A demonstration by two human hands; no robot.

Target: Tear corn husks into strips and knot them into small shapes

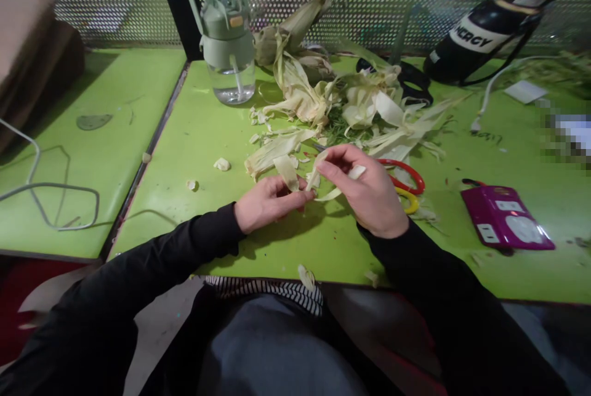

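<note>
My left hand is closed in a pinch on pale corn husk strips, one of which sticks up past its fingers. Beside it, my right hand pinches a curled husk strip between thumb and fingers. The fingertips of both hands nearly meet over the green table. Just beyond them lies a wide piece of husk, with a heap of dried corn husks farther back. Scissors with a red handle loop and a yellow loop lie partly hidden behind my right hand.
A water bottle stands at the back left; a black bottle leans at the back right. A purple power strip lies at the right. Perforated metal mesh borders the back. A cable crosses the left table.
</note>
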